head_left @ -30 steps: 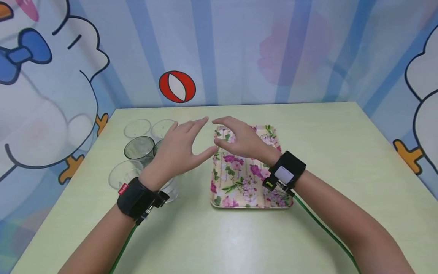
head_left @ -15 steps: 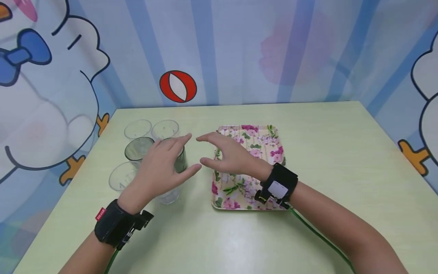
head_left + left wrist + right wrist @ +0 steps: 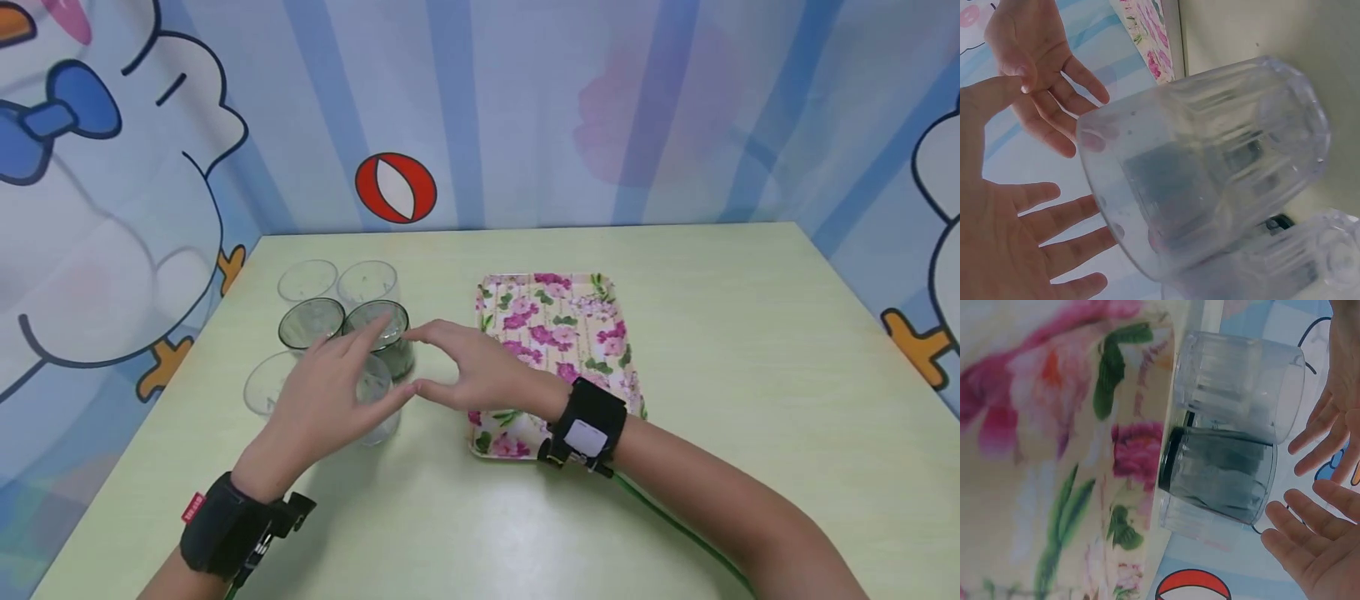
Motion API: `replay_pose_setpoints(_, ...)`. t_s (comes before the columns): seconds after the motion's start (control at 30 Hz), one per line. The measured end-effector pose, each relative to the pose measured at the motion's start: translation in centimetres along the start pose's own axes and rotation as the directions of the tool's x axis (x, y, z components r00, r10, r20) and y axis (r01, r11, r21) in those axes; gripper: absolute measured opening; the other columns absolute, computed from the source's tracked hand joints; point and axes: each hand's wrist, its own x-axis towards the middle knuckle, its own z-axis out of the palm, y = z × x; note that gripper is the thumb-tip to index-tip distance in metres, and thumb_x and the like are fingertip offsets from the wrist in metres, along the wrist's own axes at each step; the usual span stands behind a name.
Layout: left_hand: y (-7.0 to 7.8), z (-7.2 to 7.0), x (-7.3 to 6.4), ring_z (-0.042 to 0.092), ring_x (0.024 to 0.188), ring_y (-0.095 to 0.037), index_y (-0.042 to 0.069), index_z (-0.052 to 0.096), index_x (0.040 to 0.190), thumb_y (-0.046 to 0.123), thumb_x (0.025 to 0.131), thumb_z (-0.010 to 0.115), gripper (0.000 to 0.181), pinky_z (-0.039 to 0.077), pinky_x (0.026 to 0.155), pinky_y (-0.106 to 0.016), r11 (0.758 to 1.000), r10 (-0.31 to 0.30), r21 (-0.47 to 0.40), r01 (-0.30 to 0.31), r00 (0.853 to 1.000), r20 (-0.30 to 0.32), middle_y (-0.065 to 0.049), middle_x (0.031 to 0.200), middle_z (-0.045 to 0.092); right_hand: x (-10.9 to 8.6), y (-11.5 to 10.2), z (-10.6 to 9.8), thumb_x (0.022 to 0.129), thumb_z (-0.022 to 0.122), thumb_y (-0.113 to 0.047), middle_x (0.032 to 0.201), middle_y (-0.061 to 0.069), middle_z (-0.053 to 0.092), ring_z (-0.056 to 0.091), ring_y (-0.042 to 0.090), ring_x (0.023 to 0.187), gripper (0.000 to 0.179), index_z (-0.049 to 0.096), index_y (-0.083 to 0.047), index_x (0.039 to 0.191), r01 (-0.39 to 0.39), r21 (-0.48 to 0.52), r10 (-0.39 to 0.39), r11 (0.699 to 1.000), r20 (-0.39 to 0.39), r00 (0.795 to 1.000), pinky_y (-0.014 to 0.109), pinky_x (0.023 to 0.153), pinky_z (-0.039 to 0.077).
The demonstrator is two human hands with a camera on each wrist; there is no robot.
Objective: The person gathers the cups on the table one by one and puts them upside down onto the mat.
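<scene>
Several drinking glasses stand grouped on the left of the table. In the head view, a clear glass [image 3: 378,385] at the front right is partly hidden by my left hand [image 3: 318,404]. Behind it is a green-tinted glass [image 3: 393,354], with another green-tinted glass [image 3: 311,323] beside it. My left hand hovers above the front glasses, fingers extended. My right hand [image 3: 483,367] reaches in from the right, fingertips near the green rim and thumb beside the left thumb. In the left wrist view, both hands lie past the rim of the large clear glass [image 3: 1210,162]. Neither hand grips anything.
A flower-patterned tray [image 3: 555,333] lies right of the glasses, under my right wrist. Two clear glasses, one of them the back right glass [image 3: 367,283], stand at the rear. The pale table [image 3: 712,333] meets a printed cartoon backdrop [image 3: 525,108].
Both hands have moved left and down, from beside the tray to the front glasses. The right green-tinted glass, hidden earlier, now shows more. The glasses and tray have stayed in place.
</scene>
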Motion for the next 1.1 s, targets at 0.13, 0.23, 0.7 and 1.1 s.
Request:
replay_pose_setpoints(0.13, -0.5, 0.2, -0.8, 0.061, 0.117, -0.034, 0.013, 0.039, 0.146, 0.059, 0.081, 0.064, 0.083, 0.041, 0.106, -0.060, 1.000, -0.010, -0.011, 0.009, 1.000, -0.026, -0.012, 0.130, 0.063, 0.2, -0.2, 0.8, 0.090, 0.061, -0.038, 0.144, 0.000, 0.051, 0.047, 0.016, 0.136, 0.059, 0.045, -0.015, 0.142, 0.011, 0.004, -0.011, 1.000, 0.006, 1.000, 0.037, 0.113, 0.042)
replay_pose_setpoints(0.23, -0.9, 0.3, -1.5, 0.063, 0.112, -0.034, 0.012, 0.040, 0.145, 0.058, 0.079, 0.066, 0.085, 0.043, 0.103, -0.060, 1.000, -0.017, -0.012, 0.016, 0.999, -0.046, -0.013, 0.127, 0.065, 0.3, -0.4, 1.4, 0.090, 0.063, -0.037, 0.143, 0.002, 0.052, 0.049, 0.017, 0.133, 0.060, 0.044, -0.014, 0.142, 0.013, 0.017, -0.013, 1.000, 0.017, 1.000, 0.037, 0.111, 0.045)
replay_pose_setpoints(0.7, -1.7, 0.5, -2.9, 0.064, 0.102, -0.037, 0.005, 0.042, 0.143, 0.052, 0.072, 0.076, 0.092, 0.053, 0.088, -0.051, 0.999, -0.031, 0.007, 0.031, 0.997, -0.077, -0.021, 0.119, 0.066, 1.3, -0.8, 3.4, 0.088, 0.066, -0.029, 0.140, 0.007, 0.053, 0.057, 0.023, 0.123, 0.065, 0.040, -0.008, 0.143, -0.020, 0.095, 0.012, 0.995, 0.079, 0.997, 0.033, 0.100, 0.053)
replay_pose_setpoints(1.1, -2.3, 0.2, -2.5, 0.054, 0.117, -0.042, -0.001, 0.042, 0.140, 0.036, 0.062, 0.087, 0.097, 0.048, 0.097, -0.056, 0.999, -0.043, 0.014, 0.042, 0.996, 0.078, -0.023, 0.130, 0.059, 2.0, -1.1, 4.8, 0.082, 0.074, -0.015, 0.137, 0.012, 0.052, 0.057, 0.022, 0.122, 0.073, 0.035, -0.002, 0.143, -0.117, 0.284, 0.090, 0.952, 0.105, 0.990, 0.019, 0.096, 0.053)
